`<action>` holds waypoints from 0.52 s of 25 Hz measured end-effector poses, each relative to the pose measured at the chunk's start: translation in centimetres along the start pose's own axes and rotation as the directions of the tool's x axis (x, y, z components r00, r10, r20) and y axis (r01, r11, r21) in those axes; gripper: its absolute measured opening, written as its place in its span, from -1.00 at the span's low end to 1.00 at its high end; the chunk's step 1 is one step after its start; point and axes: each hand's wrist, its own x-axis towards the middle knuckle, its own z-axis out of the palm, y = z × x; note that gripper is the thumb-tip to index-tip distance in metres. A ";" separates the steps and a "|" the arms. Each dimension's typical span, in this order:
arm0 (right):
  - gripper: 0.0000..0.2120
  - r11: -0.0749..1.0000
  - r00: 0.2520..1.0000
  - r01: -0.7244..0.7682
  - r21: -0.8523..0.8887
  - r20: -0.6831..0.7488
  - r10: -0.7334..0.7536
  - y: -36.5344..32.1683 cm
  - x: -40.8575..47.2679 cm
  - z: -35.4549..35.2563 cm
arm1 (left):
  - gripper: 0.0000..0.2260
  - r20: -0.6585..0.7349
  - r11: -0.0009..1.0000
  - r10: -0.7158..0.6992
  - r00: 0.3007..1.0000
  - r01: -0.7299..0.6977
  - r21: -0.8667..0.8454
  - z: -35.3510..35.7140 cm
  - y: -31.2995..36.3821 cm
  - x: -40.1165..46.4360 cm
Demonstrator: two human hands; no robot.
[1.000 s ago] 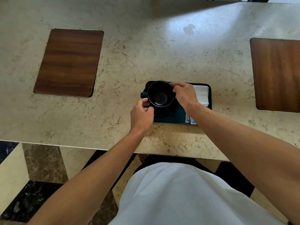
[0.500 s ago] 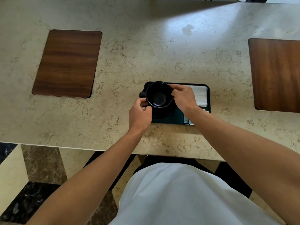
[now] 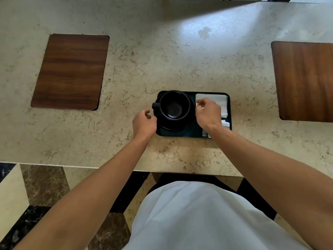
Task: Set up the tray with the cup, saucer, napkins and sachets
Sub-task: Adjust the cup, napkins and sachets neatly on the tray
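The tray point(image 3: 180, 132), dark green, is lying on the marble counter point(image 3: 162, 60) close to its near edge. The black cup point(image 3: 174, 107) is sitting upright on the black saucer point(image 3: 173, 125) in the tray's left half, its handle pointing toward the tray's left edge. White napkins point(image 3: 219, 101) are occupying the tray's far right corner, and sachets point(image 3: 225, 124) are lying at the near right corner, partly hidden by the right wrist.

The left hand point(image 3: 144, 122) is hovering at the tray's left edge, just beside the cup handle, fingers loosely curled and holding nothing. The right hand point(image 3: 208, 112) is positioned over the tray's right half, just right of the cup and overlapping the napkins; its fingers are curled inward, and it appears not to be gripping anything, though contact with the napkins cannot be confirmed.

Two wood panels point(image 3: 71, 71) are sitting toward the counter's left and right ends, well apart from the tray.
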 end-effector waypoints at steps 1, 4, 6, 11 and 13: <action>-0.70 0.999 1.000 0.004 -0.033 0.016 -0.003 0.0 -0.2 0.1 | -0.66 0.014 1.000 0.002 1.000 -0.003 0.012 0.0 -0.1 0.4; -0.69 0.995 0.999 -0.007 -0.103 0.042 0.012 0.0 -0.6 0.4 | -0.74 0.038 1.000 0.017 0.999 -0.017 -0.006 0.2 -0.3 1.0; -0.68 0.994 0.998 -0.032 -0.108 0.047 0.038 0.0 -0.6 0.5 | -0.79 0.028 1.000 0.020 0.999 -0.019 -0.018 0.2 -0.4 1.3; -0.65 0.992 0.996 -0.072 -0.101 0.049 0.078 0.0 -0.7 0.5 | -0.83 0.025 0.999 0.012 1.000 -0.011 -0.030 0.3 -0.5 1.5; -0.64 0.992 0.995 -0.079 -0.095 0.048 0.084 0.0 -0.9 0.6 | -0.84 0.029 1.000 0.008 1.000 -0.007 -0.024 0.3 -0.6 1.4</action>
